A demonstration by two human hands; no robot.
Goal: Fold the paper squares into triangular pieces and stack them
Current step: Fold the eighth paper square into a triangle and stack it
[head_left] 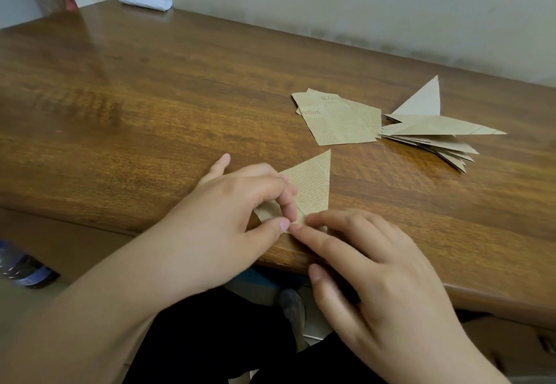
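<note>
Paper printed like old newsprint lies folded into a triangular piece (313, 185) near the front edge of the wooden table (150, 98), and both hands work at its lower corner. The left hand (234, 203) curls over the piece, thumb and forefinger pinching the paper at that corner, while the right hand (370, 266) reaches in with fingers mostly extended, its forefinger tip pressing the same corner just beside the left thumb; it grips nothing. Farther back and to the right, a few unfolded paper squares (340, 122) sit in a loose overlap, touching a fanned stack of finished triangles (433, 134) whose top piece stands partly raised. Judging from this, the fold is being aligned or creased, and the main risk is that the layers slide under the 2 pressing fingertips, leaving a crooked crease and mismatched edges. The piece also sits close to the table's edge, so a push toward the person could tip it off. The stack looks splayed and springy; another triangle dropped on carelessly could make it spread further or slide onto the squares.
</note>
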